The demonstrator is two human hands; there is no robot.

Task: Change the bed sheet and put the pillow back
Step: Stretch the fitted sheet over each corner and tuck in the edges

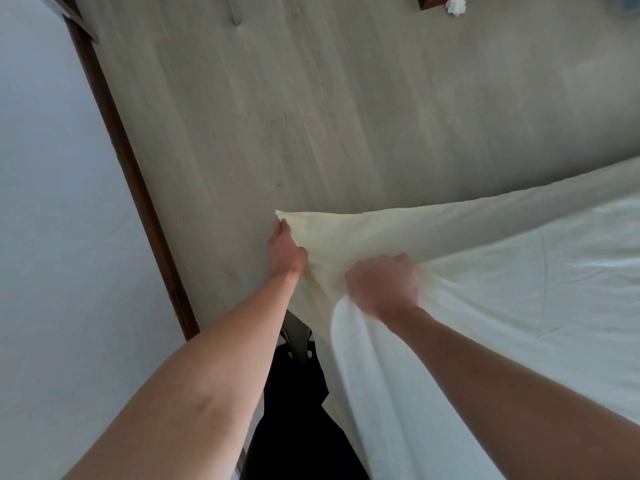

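Head view, looking down over both bare forearms. The pale yellow sheet (485,271) lay spread across the right and lower right of the frame, its upper edge running from the right border down to a free corner near the centre. The left hand (285,249) gripped the sheet just below that corner, its fingers curled into the cloth and pressed together; the corner tip stood up past the fingertips. The right hand (382,284) was closed in a fist on a gathered fold of the sheet, just beside the left hand, with creases fanning out from the grip; its fingertips were hidden under the cloth. Below the hands the sheet hung down in front of the person's dark trousers (298,410). The grey floor (311,98) filled the upper part of the frame, bounded at left by a brown skirting board (138,188) and a white wall (52,202). A crumpled white object (457,5), too small to identify, lay on the floor at the top edge.
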